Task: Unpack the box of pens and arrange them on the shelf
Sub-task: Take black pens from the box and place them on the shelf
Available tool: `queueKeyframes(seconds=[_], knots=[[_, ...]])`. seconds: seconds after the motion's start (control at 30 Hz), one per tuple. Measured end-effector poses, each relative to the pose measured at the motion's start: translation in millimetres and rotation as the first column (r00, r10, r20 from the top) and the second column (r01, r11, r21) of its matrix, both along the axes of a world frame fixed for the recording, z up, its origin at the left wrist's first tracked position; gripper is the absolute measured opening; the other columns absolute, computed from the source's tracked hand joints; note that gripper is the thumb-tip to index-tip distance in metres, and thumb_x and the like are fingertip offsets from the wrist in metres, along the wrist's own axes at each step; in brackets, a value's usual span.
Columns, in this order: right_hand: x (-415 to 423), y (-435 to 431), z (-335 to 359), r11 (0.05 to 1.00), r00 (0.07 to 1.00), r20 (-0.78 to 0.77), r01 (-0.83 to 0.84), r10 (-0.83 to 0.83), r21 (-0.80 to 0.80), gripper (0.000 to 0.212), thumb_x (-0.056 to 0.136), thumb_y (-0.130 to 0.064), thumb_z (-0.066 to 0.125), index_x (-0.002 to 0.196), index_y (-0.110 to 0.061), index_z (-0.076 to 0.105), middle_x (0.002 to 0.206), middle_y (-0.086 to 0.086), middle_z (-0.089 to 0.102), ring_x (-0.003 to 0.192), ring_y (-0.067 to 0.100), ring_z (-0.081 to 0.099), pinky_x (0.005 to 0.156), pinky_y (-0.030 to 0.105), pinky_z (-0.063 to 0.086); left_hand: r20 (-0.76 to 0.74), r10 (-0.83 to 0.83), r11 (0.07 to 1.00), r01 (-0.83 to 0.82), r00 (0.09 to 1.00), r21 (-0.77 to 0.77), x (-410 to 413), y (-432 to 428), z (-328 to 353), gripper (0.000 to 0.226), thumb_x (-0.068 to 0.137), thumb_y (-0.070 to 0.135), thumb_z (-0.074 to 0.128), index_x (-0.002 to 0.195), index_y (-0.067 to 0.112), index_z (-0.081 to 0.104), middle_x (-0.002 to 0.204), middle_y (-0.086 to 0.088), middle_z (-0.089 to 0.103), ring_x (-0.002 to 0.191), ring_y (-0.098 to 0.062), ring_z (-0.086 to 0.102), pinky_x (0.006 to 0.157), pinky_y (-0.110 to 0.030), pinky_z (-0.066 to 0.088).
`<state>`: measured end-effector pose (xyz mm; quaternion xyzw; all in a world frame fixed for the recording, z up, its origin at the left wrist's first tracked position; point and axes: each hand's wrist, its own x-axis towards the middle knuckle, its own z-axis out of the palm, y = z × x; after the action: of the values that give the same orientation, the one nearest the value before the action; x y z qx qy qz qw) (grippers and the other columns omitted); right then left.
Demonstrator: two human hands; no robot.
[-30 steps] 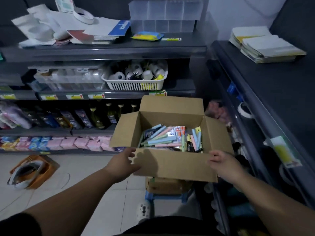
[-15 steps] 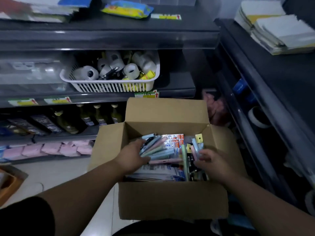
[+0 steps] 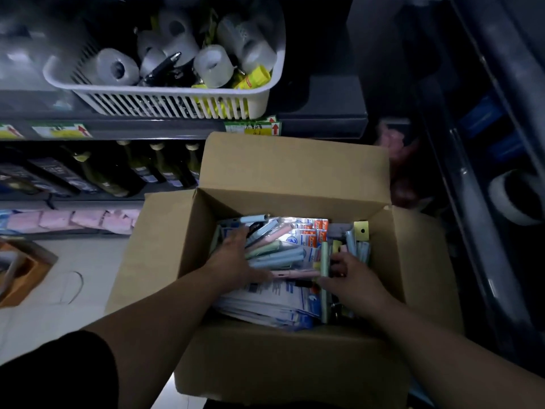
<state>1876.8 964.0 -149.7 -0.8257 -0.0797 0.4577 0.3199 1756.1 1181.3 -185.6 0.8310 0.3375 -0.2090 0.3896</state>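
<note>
In the box (image 3: 265,364), left hand (image 3: 236,259) presses flat on pens (image 3: 278,255), right hand (image 3: 352,280) grips some.

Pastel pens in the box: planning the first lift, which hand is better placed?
Left, probably: the left hand lies on the loose pastel pens, while the right hand is among upright packs beside them.

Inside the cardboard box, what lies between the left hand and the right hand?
In the head view, pastel pens fill the gap between the left hand and right hand, lying over white-and-blue packets.
</note>
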Motion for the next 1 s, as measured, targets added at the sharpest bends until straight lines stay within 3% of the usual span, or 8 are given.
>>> queueKeyframes(seconds=[0.1,0.27,0.4,0.6,0.7,0.8,0.93,1.0], knots=[[-0.2,1.5,-1.6,1.000,0.996,-0.085,0.024,-0.024,0.004,0.074,0.081,-0.022,0.075,0.142,-0.021,0.033,0.135,0.002,0.055,0.097,0.009,0.058,0.060,0.019,0.052,-0.018,-0.072,0.996,0.073,0.997,0.044,4.0,0.0,-4.4,0.120,0.052,0.054,0.086,0.147,0.026,0.018,0.149,-0.003,0.031,0.132,-0.021,0.037,0.103,-0.029,0.036],[-2.8,4.6,-5.2,0.993,0.987,-0.116,0.102,-0.109,-0.059,0.062,0.079,-0.013,0.076,0.131,-0.015,0.042,0.114,0.005,0.063,0.094,0.016,0.063,0.074,0.033,0.058,-0.018,-0.168,0.980,0.169,0.986,0.101,14.5,2.0,-0.4,0.107,0.052,0.063,0.081,0.141,0.024,0.036,0.138,-0.001,0.044,0.122,-0.018,0.045,0.094,-0.026,0.040],[-2.2,9.1,-3.6,0.983,0.973,-0.159,0.149,-0.165,-0.109,0.045,0.081,-0.010,0.071,0.122,-0.011,0.051,0.105,0.004,0.064,0.089,0.018,0.065,0.065,0.030,0.056,-0.081,-0.210,0.976,0.213,0.974,0.042,18.7,5.8,0.7,0.086,0.070,0.067,0.066,0.140,0.025,0.038,0.134,-0.001,0.049,0.112,-0.015,0.051,0.087,-0.025,0.043],[-0.7,18.8,11.6,0.867,0.684,-0.571,0.488,-0.455,-0.106,0.023,0.080,0.010,0.062,0.101,-0.001,0.058,0.095,0.017,0.066,0.086,0.027,0.068,0.063,0.034,0.058,-0.138,-0.176,0.973,0.194,0.975,0.127,21.2,4.9,2.1,0.066,0.081,0.060,0.060,0.129,0.017,0.046,0.119,-0.005,0.058,0.096,-0.018,0.056,0.073,-0.023,0.038],[-4.9,25.4,18.7,0.874,0.618,-0.655,0.464,-0.436,-0.144,0.021,0.082,0.010,0.062,0.100,-0.001,0.057,0.092,0.018,0.067,0.084,0.029,0.069,0.061,0.035,0.061,-0.110,-0.137,0.983,0.149,0.984,0.109,21.8,5.8,7.2,0.047,0.080,0.057,0.062,0.109,0.020,0.055,0.098,0.000,0.060,0.082,-0.015,0.055,0.067,-0.025,0.039],[-13.2,34.8,18.7,0.880,0.615,-0.652,0.437,-0.444,-0.187,0.019,0.085,0.008,0.060,0.102,0.000,0.057,0.097,0.021,0.068,0.091,0.032,0.069,0.068,0.037,0.061,-0.073,-0.105,0.990,0.111,0.992,0.091,21.0,8.4,12.9,0.033,0.082,0.052,0.063,0.097,0.024,0.056,0.100,-0.002,0.064,0.077,-0.014,0.053,0.061,-0.023,0.036],[-26.3,55.2,5.5,0.803,0.577,-0.621,0.578,-0.530,-0.148,0.022,0.088,0.001,0.060,0.109,-0.004,0.058,0.109,0.018,0.067,0.103,0.029,0.064,0.088,0.037,0.052,-0.107,-0.146,0.985,0.154,0.983,0.073,16.2,8.1,14.0,0.052,0.087,0.050,0.059,0.128,0.020,0.051,0.123,-0.007,0.059,0.104,-0.023,0.059,0.077,-0.023,0.042],[-30.8,64.7,-2.0,0.751,0.534,-0.621,0.645,-0.574,-0.140,0.024,0.088,-0.003,0.063,0.111,-0.006,0.060,0.108,0.014,0.068,0.098,0.024,0.064,0.081,0.032,0.051,-0.082,-0.142,0.989,0.144,0.986,0.013,13.2,7.3,14.2,0.051,0.087,0.048,0.059,0.129,0.022,0.051,0.121,-0.005,0.061,0.104,-0.022,0.060,0.076,-0.022,0.042]])
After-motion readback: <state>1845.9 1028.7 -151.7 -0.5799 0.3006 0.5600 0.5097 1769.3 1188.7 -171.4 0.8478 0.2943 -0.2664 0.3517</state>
